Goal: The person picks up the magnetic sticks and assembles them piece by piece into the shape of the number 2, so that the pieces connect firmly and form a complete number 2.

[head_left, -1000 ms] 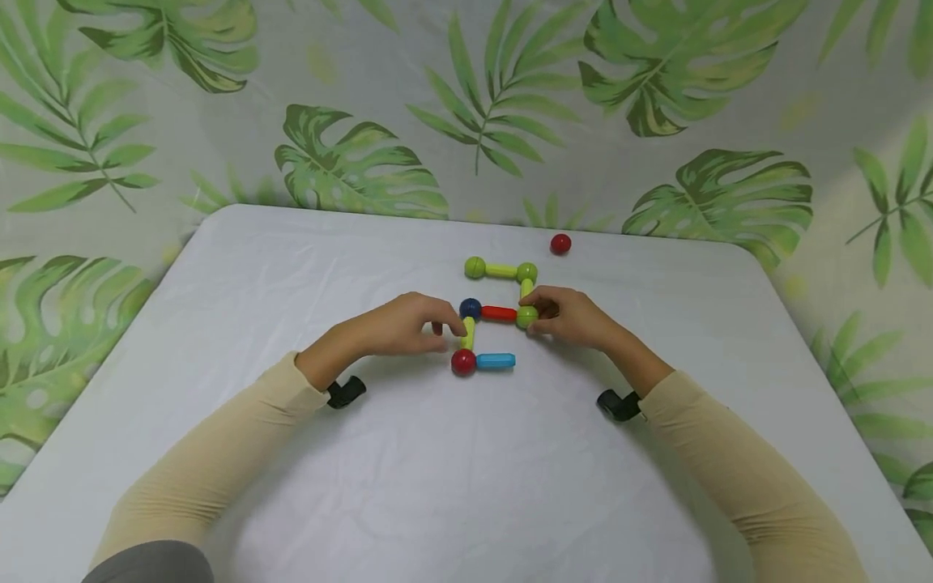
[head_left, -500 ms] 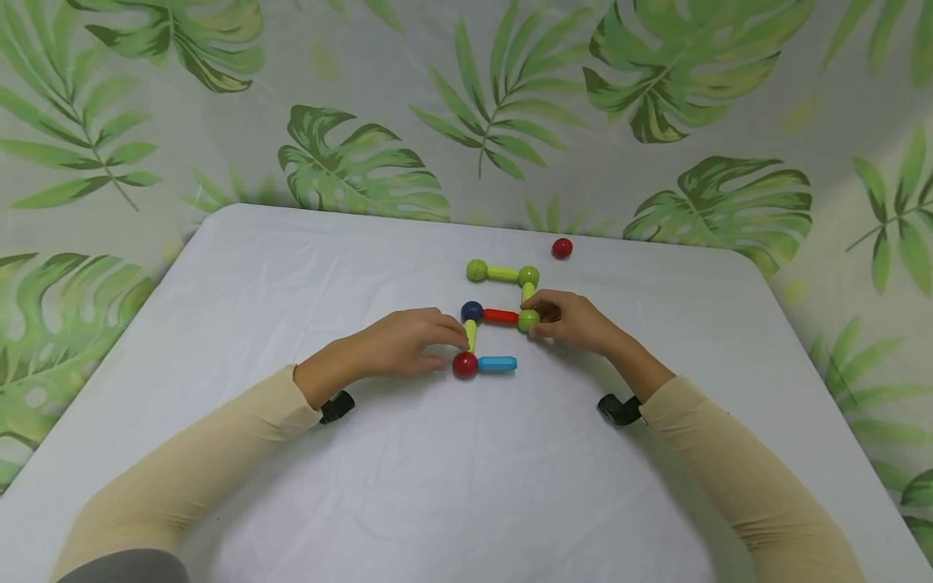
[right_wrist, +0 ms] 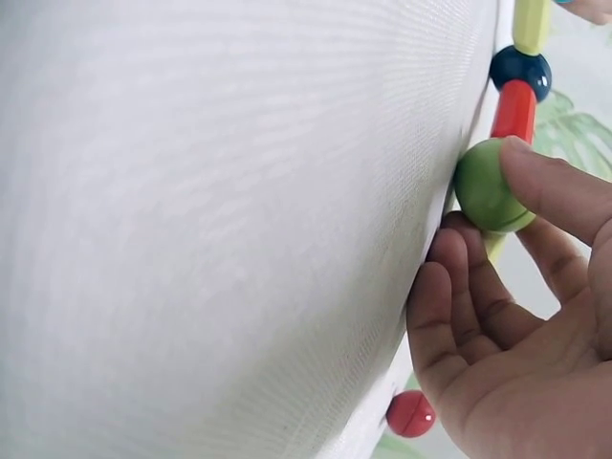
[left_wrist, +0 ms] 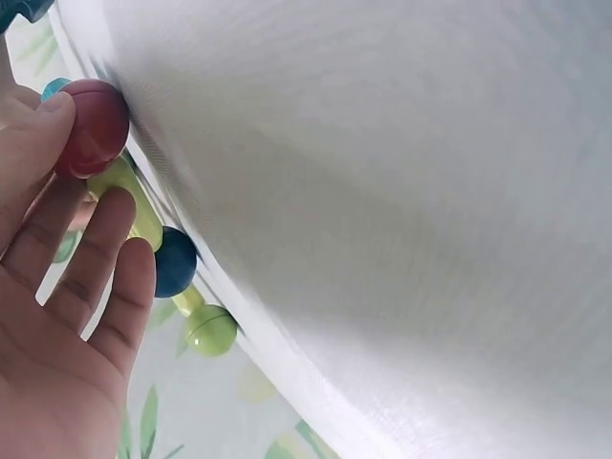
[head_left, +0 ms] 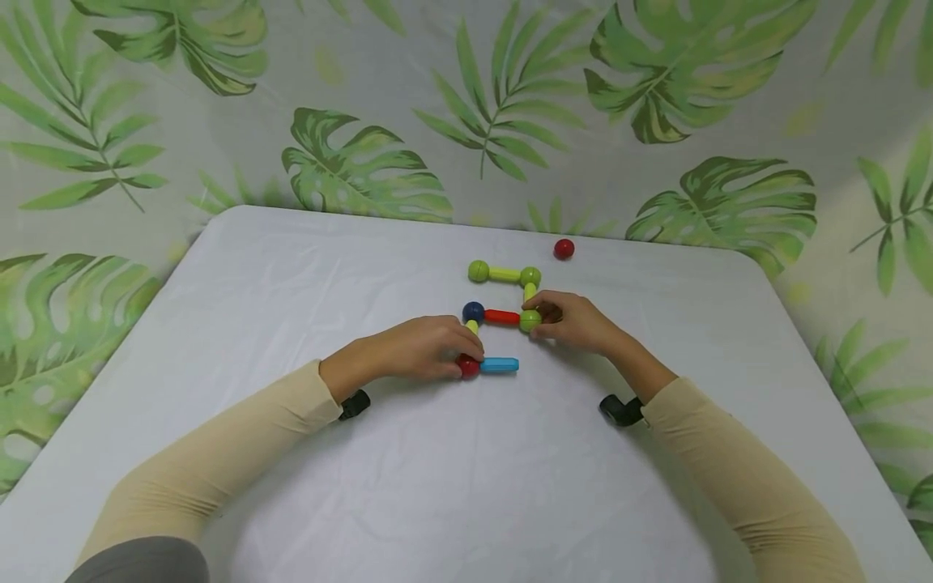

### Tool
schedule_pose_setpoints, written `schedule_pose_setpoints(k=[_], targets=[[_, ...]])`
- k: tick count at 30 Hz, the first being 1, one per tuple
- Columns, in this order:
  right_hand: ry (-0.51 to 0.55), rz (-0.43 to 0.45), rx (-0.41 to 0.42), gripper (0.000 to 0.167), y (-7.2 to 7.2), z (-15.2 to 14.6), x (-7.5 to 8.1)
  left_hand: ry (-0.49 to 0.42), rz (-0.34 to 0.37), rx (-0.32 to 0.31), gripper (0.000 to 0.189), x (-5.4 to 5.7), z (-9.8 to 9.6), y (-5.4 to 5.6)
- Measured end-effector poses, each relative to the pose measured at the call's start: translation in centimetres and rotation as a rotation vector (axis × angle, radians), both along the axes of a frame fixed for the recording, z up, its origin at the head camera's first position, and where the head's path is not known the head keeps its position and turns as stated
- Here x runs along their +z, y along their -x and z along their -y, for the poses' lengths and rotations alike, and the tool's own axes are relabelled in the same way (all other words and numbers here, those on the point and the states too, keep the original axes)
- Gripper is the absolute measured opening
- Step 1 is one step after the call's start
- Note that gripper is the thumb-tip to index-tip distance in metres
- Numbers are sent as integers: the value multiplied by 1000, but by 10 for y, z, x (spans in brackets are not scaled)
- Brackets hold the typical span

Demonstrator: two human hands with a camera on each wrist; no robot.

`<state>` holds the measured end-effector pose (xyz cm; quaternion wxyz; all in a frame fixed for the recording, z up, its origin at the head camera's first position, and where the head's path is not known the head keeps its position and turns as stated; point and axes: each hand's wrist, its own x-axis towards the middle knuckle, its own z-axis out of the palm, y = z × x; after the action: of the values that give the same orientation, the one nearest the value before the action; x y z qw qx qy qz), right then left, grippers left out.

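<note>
A zigzag chain of balls and short rods lies on the white table. My left hand (head_left: 433,346) pinches the red ball (left_wrist: 96,129) at its near end, thumb on one side. From that ball a light blue rod (head_left: 500,365) points right, and a yellow-green rod (left_wrist: 134,206) runs to a dark blue ball (head_left: 474,312). A red rod (head_left: 502,317) links the dark blue ball to a green ball (right_wrist: 488,186). My right hand (head_left: 572,320) holds this green ball between thumb and fingers.
Farther back, the chain carries on through another green ball (head_left: 530,277) and a yellow-green rod (head_left: 504,274) to an end green ball (head_left: 478,270). A loose red ball (head_left: 564,248) sits near the far edge of the white table (head_left: 466,486), before a leaf-patterned cloth (head_left: 364,162).
My left hand has come down from beside the yellow-green rod to the near red ball and now grips it. The right hand stays on the green ball.
</note>
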<state>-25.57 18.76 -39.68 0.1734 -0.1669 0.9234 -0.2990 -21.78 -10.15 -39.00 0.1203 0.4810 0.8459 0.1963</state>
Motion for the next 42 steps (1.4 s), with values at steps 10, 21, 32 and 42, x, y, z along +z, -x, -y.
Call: schedule_pose_setpoints(k=[10,21,32,42], targets=[[-2,-7,33,45,-3,0,3,-16,83,25,34,1,3,1],[-18,-46,118,53,-6,-8,6,-7,95,14,35,2,2,4],[-27,-88,125,45,-3,-6,6,-19,93,-11,33,1,2,3],[-42,-75,112,45,1,-5,5,-25,84,-13,33,0,4,5]])
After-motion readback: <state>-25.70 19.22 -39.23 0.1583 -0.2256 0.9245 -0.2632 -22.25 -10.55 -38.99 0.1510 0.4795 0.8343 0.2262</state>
